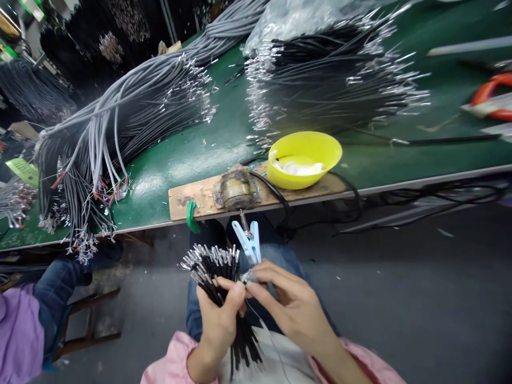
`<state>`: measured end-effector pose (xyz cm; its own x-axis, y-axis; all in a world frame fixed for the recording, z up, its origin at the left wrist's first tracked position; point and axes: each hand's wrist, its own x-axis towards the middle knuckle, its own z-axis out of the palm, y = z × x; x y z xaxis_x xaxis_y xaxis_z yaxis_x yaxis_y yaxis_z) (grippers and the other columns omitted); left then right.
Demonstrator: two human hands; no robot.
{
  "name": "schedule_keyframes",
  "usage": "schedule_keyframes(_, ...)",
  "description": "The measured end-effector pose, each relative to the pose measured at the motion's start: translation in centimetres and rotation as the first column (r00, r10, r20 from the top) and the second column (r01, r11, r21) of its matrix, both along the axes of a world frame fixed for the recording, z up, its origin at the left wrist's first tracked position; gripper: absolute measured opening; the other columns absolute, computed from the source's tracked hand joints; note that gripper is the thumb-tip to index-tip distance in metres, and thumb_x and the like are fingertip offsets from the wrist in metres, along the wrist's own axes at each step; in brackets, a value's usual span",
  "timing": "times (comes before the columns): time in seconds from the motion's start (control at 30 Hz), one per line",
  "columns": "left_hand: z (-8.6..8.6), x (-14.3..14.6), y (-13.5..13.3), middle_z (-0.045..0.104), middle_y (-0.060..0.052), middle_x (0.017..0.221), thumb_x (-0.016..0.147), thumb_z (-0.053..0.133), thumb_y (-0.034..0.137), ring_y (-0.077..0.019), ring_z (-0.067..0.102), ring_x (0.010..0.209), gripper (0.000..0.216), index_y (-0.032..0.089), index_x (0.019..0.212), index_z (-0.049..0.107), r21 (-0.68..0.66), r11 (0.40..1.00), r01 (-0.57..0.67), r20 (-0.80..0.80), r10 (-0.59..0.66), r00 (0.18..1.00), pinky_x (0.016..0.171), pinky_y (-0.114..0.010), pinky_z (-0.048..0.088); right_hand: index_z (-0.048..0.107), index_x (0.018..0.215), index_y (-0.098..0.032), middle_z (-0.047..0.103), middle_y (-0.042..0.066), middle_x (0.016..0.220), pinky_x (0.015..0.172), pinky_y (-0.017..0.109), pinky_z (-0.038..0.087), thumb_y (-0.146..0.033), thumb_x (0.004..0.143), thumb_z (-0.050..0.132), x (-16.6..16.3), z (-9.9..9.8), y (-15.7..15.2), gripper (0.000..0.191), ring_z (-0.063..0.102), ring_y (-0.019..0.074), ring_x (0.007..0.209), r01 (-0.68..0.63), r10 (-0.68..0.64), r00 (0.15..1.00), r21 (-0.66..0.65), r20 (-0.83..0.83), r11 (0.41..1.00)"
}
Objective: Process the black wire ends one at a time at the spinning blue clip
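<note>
My left hand (219,320) is closed round a bundle of thin black wires (214,269) whose stripped silvery ends fan out upward. My right hand (290,304) pinches the end of one wire at the top of that bundle, fingertips meeting my left thumb. Just above the fingers stands a pale blue clip (248,241), fixed to a small metal device (236,193) on a wooden board (192,196) at the table's near edge. A yellow bowl (304,158) with something white in it rests on the board's right end.
The green table (192,154) carries a large heap of grey cables (120,122) at left and stacked black wires (332,74) at the back. A green clamp (192,216) holds the board. Another person's leg and purple sleeve (20,330) are at left by a wooden stool (86,320).
</note>
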<state>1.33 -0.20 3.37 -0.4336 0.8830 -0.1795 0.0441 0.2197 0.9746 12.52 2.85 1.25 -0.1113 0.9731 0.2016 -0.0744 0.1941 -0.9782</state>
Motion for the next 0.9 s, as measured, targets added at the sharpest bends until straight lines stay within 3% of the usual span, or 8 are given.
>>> schedule_keyframes(0.13,0.0,-0.1,-0.4,0.047,0.003,0.037,0.065,0.068,0.049,-0.0091,0.043,0.033,0.041,0.017,0.043,0.055,0.013,0.998,0.058,-0.041,-0.057,0.998,0.035,-0.022,0.039,0.061,0.058,-0.02,0.056,0.002,0.057,0.049,0.026,0.044,-0.043,0.076,0.064,-0.4,-0.1,-0.1,0.03,0.053,0.0157,0.054,-0.171,0.107,0.954,-0.216,-0.282,0.961)
schedule_keyframes(0.23,-0.3,-0.2,-0.8,0.049,0.001,0.036,0.062,0.07,0.051,-0.0102,0.044,0.034,0.04,0.016,0.045,0.061,0.05,0.995,0.086,-0.034,-0.085,0.996,0.035,-0.023,0.041,0.059,0.055,-0.019,0.052,-0.001,0.052,0.046,0.024,0.042,-0.051,0.067,0.068,-0.5,-0.2,-0.1,0.035,0.048,0.0135,0.047,-0.402,0.155,0.822,-0.365,-0.548,0.84)
schedule_keyframes(0.3,-0.4,-0.3,-0.9,0.054,0.0,0.039,0.061,0.071,0.05,-0.0124,0.049,0.038,0.038,0.016,0.048,0.065,0.068,0.994,0.083,-0.036,-0.081,0.996,0.041,-0.025,0.045,0.058,0.051,-0.018,0.051,-0.001,0.049,0.045,0.024,0.042,-0.05,0.062,0.071,-0.6,-0.4,-0.1,0.036,0.047,0.0129,0.046,-0.463,0.156,0.787,-0.404,-0.596,0.789)
schedule_keyframes(0.37,-0.3,-0.3,-1.0,0.055,-0.001,0.041,0.062,0.071,0.05,-0.0131,0.052,0.041,0.037,0.016,0.049,0.066,0.101,0.992,0.074,-0.035,-0.071,0.997,0.046,-0.026,0.048,0.057,0.05,-0.018,0.052,-0.001,0.049,0.048,0.025,0.043,-0.045,0.062,0.071,-0.5,-0.7,-0.1,0.033,0.048,0.0137,0.048,-0.402,0.134,0.835,-0.426,-0.534,0.81)
schedule_keyframes(0.53,0.3,-0.6,-0.8,0.048,0.002,0.037,0.066,0.069,0.047,-0.0084,0.042,0.036,0.04,0.016,0.045,0.059,0.088,0.993,0.084,0.03,-0.087,0.996,0.045,-0.024,0.044,0.064,0.06,-0.019,0.059,0.0,0.057,0.051,0.025,0.045,-0.038,0.071,0.067,-0.3,-1.2,-0.3,0.022,0.055,0.0155,0.053,-0.067,-0.042,0.965,-0.397,-0.26,0.915)
schedule_keyframes(0.73,0.6,-0.5,-0.3,0.046,0.002,0.036,0.065,0.069,0.047,-0.0077,0.04,0.031,0.041,0.016,0.042,0.054,0.042,0.995,0.09,0.015,-0.091,0.996,0.033,-0.021,0.036,0.066,0.059,-0.02,0.061,0.003,0.056,0.05,0.026,0.045,-0.037,0.072,0.07,-0.3,0.1,-0.4,0.022,0.055,0.0169,0.053,-0.034,0.007,0.981,-0.133,-0.196,0.991)
schedule_keyframes(0.83,0.6,-0.5,-0.2,0.045,0.001,0.034,0.062,0.068,0.054,-0.0082,0.04,0.031,0.047,0.016,0.04,0.054,0.007,0.99,0.141,0.036,-0.141,0.989,0.033,-0.022,0.036,0.065,0.058,-0.02,0.057,0.002,0.056,0.049,0.025,0.044,-0.043,0.071,0.07,-0.5,0.4,-0.3,0.027,0.052,0.0152,0.052,-0.159,0.071,0.935,-0.233,-0.348,0.959)
schedule_keyframes(0.9,0.7,-0.5,-0.2,0.049,0.0,0.035,0.059,0.07,0.057,-0.0095,0.042,0.033,0.045,0.016,0.042,0.059,-0.001,0.991,0.137,0.044,-0.137,0.99,0.036,-0.023,0.039,0.065,0.059,-0.019,0.055,0.0,0.055,0.047,0.024,0.044,-0.049,0.067,0.071,-0.6,0.3,-0.3,0.032,0.05,0.0136,0.049,-0.335,0.129,0.846,-0.328,-0.517,0.883)
